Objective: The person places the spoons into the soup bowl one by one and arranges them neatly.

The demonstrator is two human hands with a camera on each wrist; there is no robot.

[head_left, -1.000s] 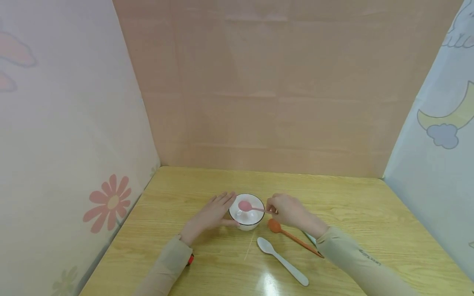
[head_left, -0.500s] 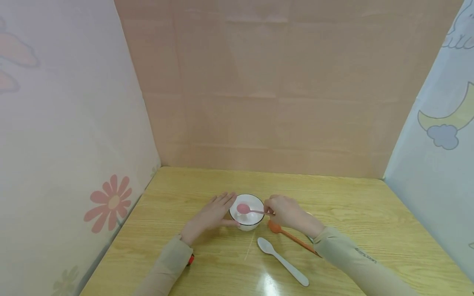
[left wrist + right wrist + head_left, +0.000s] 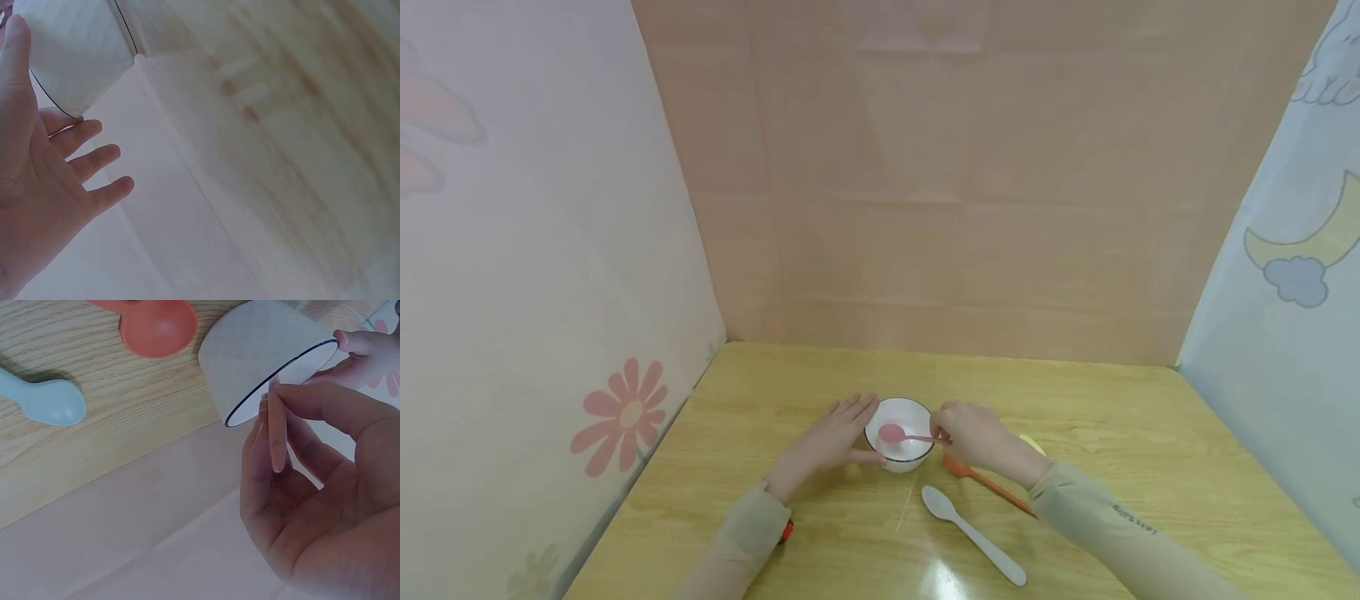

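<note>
A white bowl (image 3: 901, 454) with a dark rim stands on the table. My left hand (image 3: 829, 443) lies against the bowl's left side, thumb at the near side and straight fingers at the rim; in the left wrist view the other fingers are spread apart. My right hand (image 3: 976, 432) pinches the handle of a pink spoon (image 3: 892, 433) between thumb and fingertips. The spoon's head is inside the bowl's opening; whether it touches the inner wall I cannot tell. In the right wrist view the handle end (image 3: 277, 444) sticks out from the fingers.
An orange spoon (image 3: 1000, 490) lies partly under the right forearm. Nearer is a white spoon (image 3: 977, 537). Past the right wrist lies a pale blue spoon (image 3: 55, 402), mostly hidden in the head view. A small red object (image 3: 786, 531) shows beside the left sleeve.
My right hand and the pink spoon have shifted slightly left and nearer, the spoon's head moving within the bowl. My left hand stays at the bowl.
</note>
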